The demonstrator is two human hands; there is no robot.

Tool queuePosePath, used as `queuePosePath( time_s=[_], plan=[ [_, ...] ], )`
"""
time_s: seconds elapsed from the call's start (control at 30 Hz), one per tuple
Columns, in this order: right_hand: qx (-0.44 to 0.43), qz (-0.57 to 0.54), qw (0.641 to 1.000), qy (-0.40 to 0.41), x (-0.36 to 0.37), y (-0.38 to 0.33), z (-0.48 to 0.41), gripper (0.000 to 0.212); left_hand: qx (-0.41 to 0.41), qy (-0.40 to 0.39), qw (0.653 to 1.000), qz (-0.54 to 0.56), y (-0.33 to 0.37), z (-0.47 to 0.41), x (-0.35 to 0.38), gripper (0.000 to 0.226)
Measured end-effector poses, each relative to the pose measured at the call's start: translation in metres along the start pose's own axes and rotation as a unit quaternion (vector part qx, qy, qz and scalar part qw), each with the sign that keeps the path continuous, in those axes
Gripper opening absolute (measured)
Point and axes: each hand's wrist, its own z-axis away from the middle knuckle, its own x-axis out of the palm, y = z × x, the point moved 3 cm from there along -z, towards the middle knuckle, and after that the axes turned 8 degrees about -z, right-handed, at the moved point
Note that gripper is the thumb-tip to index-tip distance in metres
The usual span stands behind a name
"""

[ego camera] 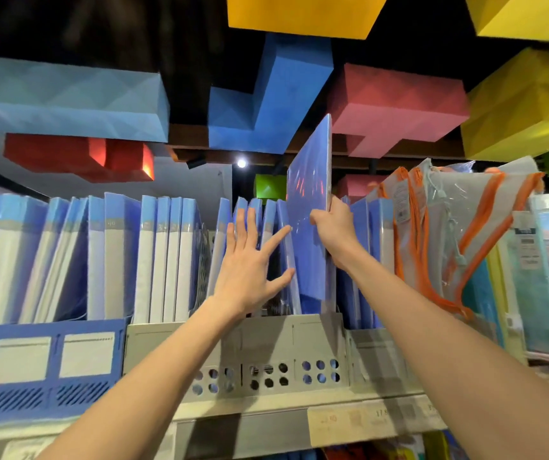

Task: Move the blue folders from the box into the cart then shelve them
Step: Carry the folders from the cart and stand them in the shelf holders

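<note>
Shelf (pixel 266 406) ahead: my right hand (pixel 334 227) grips a folder (pixel 309 180) upright above the tray (pixel 266 336); beside it my left hand (pixel 246 270), fingers spread, presses the filed folders (pixel 271 217).

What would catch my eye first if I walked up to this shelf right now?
The right hand grips a blue folder sticking up above the row in the grey file rack at centre. The left hand presses on the neighbouring folders. Overhead hang big coloured blocks.
</note>
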Motion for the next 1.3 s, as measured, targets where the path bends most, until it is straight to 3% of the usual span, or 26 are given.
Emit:
queuePosePath(
  time_s=[0.37,0.63,0.8,1.0,1.2,1.3],
  plan=[
    [-0.062,0.023,0.997,0.035,0.024,0.043,0.005,0.018,0.003,-0.015,0.999,0.030,-0.001,0.004,0.008,0.075],
    [-0.017,0.063,0.998,-0.026,0.027,0.046,0.004,0.036,0.006,-0.016,1.000,0.011,-0.008,0.005,0.013,0.075],
    [0.057,0.048,0.988,-0.134,0.024,0.037,0.003,0.061,0.013,-0.007,1.000,0.018,-0.010,0.005,0.016,0.075],
    [0.078,0.120,0.969,-0.200,0.002,0.021,-0.003,0.040,0.016,-0.006,1.000,0.019,-0.010,0.003,0.017,0.075],
    [0.065,0.110,0.987,-0.098,0.000,0.013,-0.009,0.025,0.011,-0.011,1.000,0.026,-0.009,0.004,0.016,0.076],
    [0.054,0.093,0.990,-0.087,0.002,0.015,0.002,0.022,0.011,-0.012,1.000,0.026,-0.009,0.003,0.018,0.076]
  ],
)
